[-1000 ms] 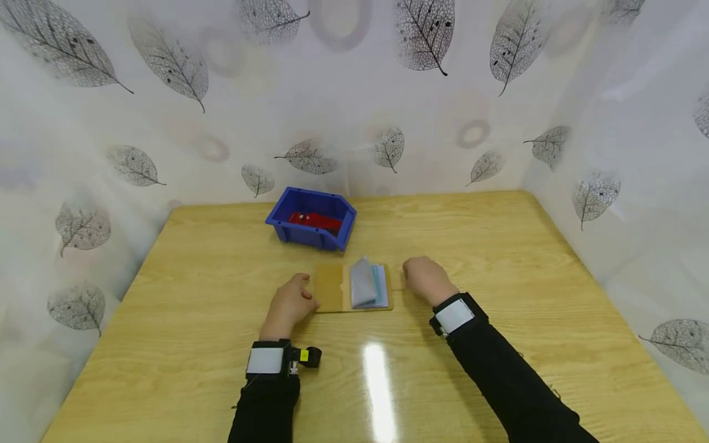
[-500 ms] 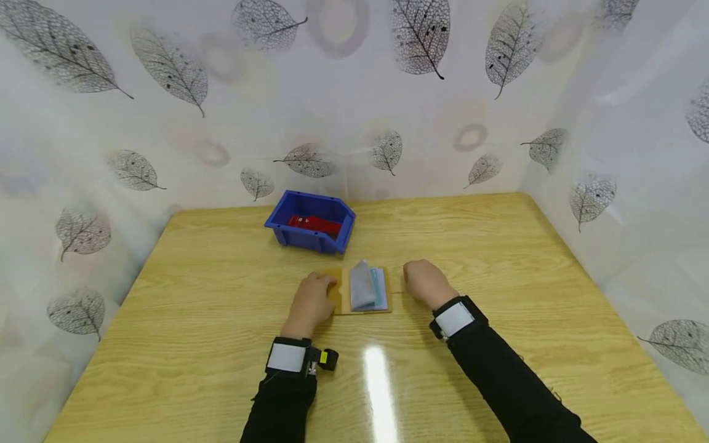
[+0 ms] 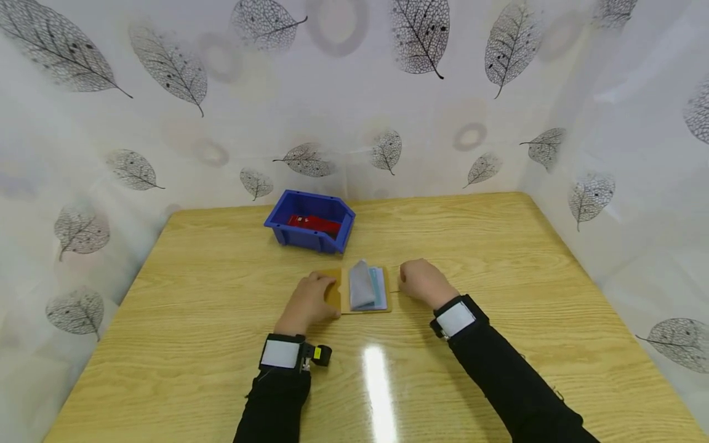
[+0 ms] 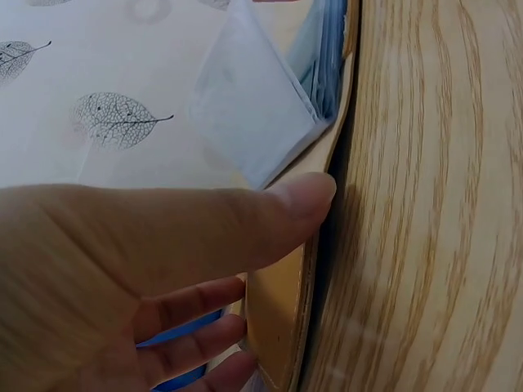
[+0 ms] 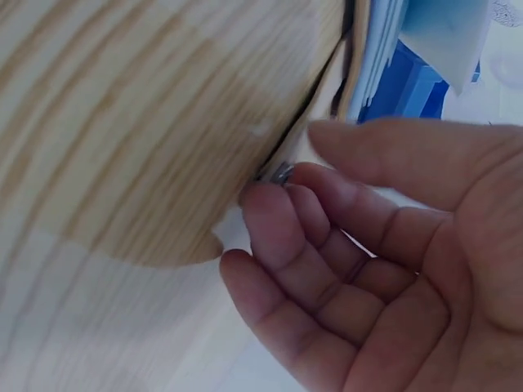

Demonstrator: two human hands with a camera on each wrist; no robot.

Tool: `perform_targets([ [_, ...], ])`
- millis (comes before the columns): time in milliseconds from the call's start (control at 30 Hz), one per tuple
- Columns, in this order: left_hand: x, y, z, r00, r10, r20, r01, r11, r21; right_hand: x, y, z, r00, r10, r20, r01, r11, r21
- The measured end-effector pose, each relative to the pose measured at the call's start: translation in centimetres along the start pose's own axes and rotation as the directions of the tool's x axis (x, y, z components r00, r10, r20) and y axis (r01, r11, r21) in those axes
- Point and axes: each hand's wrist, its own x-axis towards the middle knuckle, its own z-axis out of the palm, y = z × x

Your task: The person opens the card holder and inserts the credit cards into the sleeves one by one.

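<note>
A tan card holder (image 3: 346, 301) lies spread on the table, with pale, translucent sleeves (image 3: 362, 287) standing partly up from its right half. My left hand (image 3: 308, 301) spans the left flap. In the left wrist view, the straight thumb (image 4: 278, 208) rests at the flap's near edge, and the other fingers (image 4: 196, 339) touch it farther back. To the right, my right hand (image 3: 425, 282) has curled fingers at the end of a thin strap (image 5: 327, 86) running from the card holder. A small metal snap (image 5: 282, 173) shows at those fingertips; part of the strap is hidden.
Behind the card holder stands a blue plastic bin (image 3: 310, 239) with a red item (image 3: 314, 224) inside. A leaf-printed white curtain (image 3: 343, 123) hangs around the back and sides of the wooden table (image 3: 498, 246).
My left hand has moved right from the flap's outer edge to lie over it, then spread its thumb toward the near edge. My right hand stays almost in place at the strap.
</note>
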Motion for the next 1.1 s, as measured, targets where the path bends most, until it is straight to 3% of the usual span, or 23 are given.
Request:
perform_targets([
  [133, 0.1, -0.2, 0.1, 1.0, 0.001, -0.018, -0.001, 1.0, -0.006, -0.2, -1.1, -0.1, 0.997, -0.071, -0.031, 0.072, 0.997, 0.008],
  [267, 0.2, -0.5, 0.3, 0.999, 0.011, -0.036, -0.012, 1.0, -0.022, -0.3, -2.3, -0.2, 0.995, -0.099, -0.006, 0.1, 0.994, 0.05],
  [467, 0.1, -0.6, 0.5, 0.999, 0.012, -0.046, -0.014, 0.999, -0.04, -0.4, -3.3, 0.4, 0.994, -0.088, 0.059, 0.082, 0.992, 0.092],
  [733, 0.3, -0.8, 0.5, 0.998, 0.019, -0.068, -0.021, 0.999, -0.034, -1.1, -4.7, 0.4, 0.99, -0.125, 0.069, 0.117, 0.987, 0.113],
  [900, 0.3, -0.8, 0.6, 0.997, 0.022, -0.075, -0.025, 0.999, -0.038, -1.3, -4.9, 0.6, 0.991, -0.106, 0.078, 0.094, 0.986, 0.138],
  [1100, 0.1, -0.7, 0.6, 0.997, 0.021, -0.069, -0.024, 0.999, -0.042, -1.7, -4.7, 1.1, 0.995, -0.089, 0.049, 0.073, 0.96, 0.27],
])
